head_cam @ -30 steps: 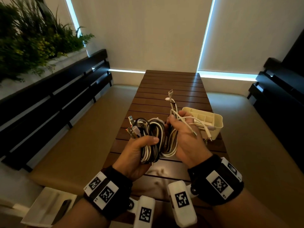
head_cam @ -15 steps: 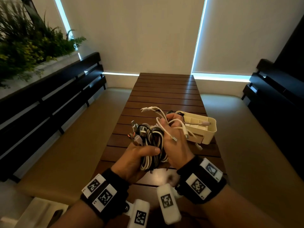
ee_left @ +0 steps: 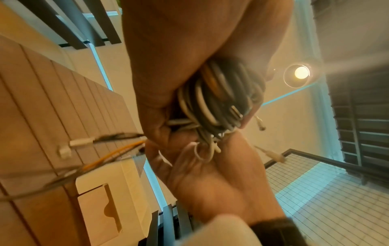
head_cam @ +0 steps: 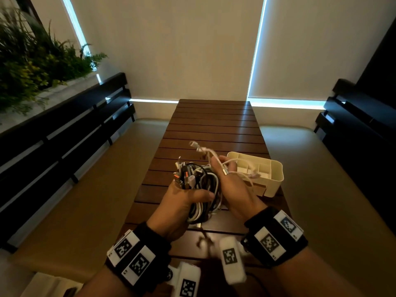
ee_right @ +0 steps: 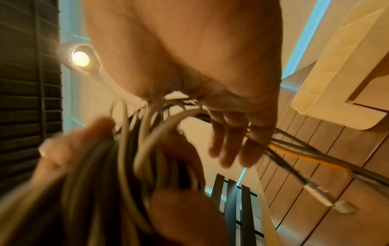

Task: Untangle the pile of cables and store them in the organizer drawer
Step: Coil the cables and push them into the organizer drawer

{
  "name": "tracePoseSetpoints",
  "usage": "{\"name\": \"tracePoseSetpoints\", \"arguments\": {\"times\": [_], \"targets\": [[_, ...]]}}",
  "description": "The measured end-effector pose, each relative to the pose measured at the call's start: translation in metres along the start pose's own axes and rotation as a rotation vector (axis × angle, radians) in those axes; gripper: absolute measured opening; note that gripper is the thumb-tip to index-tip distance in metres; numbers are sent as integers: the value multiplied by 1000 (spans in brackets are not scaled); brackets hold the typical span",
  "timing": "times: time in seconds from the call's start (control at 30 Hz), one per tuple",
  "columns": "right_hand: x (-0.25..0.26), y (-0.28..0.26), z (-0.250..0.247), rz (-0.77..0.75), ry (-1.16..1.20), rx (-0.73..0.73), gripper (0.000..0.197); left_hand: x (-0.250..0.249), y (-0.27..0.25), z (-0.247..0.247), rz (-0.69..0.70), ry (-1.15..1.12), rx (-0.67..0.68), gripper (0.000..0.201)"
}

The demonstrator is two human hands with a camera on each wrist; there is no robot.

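Note:
A tangled bundle of black, grey and white cables (head_cam: 203,189) hangs above the table's near half, and my left hand (head_cam: 192,197) grips it with the thumb across the front. Plug ends (head_cam: 182,174) stick up from the top of the bundle. My right hand (head_cam: 227,172) is against the bundle's right side, and thin white cables (head_cam: 201,148) are looped over its curled fingers. The cream organizer drawer (head_cam: 276,168), with dividers, stands on the table just right of my hands. In the left wrist view the bundle (ee_left: 219,103) fills my palm. The right wrist view shows blurred cables (ee_right: 147,141) running between both hands.
The slatted wooden table (head_cam: 214,125) stretches away from me. Tan bench cushions (head_cam: 96,179) lie on both sides, with dark slatted backrests (head_cam: 64,136) behind them. Plants (head_cam: 32,61) grow at the far left. A loose orange cable (ee_right: 305,154) trails toward the table.
The white cable ends in my right hand have swung from pointing up to leaning left. My left hand keeps its grip on the bundle, and both hands stay in the same place.

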State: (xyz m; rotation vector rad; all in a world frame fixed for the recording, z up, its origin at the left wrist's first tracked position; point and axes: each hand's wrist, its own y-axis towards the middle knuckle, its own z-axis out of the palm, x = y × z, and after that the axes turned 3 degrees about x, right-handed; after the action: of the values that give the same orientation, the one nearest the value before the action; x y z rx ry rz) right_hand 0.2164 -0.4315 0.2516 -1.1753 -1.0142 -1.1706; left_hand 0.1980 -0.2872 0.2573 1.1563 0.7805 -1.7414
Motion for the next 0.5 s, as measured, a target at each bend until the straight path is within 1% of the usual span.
{"name": "tracePoseSetpoints", "arguments": {"times": [0.07,0.1,0.13,0.17,0.27,0.33,0.37,0.4,0.43,0.5], "targets": [[4,-9,-9,91,-46,56,75,4,4,-11,-32,-24,-65,39],[2,-12,-13,143,-68,88,86,7,6,-16,-48,-41,-101,43],[2,-16,-16,174,-78,105,97,8,8,-19,-62,-58,-127,46],[-1,-18,-18,184,-87,112,101,9,11,-22,-76,-74,-148,45],[-5,-22,-18,132,-25,55,94,10,19,-25,-118,-118,-181,36],[-6,-22,-18,97,112,-12,95,8,23,-25,-135,-165,-190,24],[-6,-22,-19,74,196,-21,97,7,24,-26,-144,-188,-196,19],[-5,-23,-19,46,263,-30,97,6,25,-26,-155,-203,-207,21],[-7,-22,-19,21,314,-43,95,5,26,-25,-163,-207,-217,32],[-9,-22,-16,-14,381,-86,80,4,25,-23,-177,-205,-223,59]]}}
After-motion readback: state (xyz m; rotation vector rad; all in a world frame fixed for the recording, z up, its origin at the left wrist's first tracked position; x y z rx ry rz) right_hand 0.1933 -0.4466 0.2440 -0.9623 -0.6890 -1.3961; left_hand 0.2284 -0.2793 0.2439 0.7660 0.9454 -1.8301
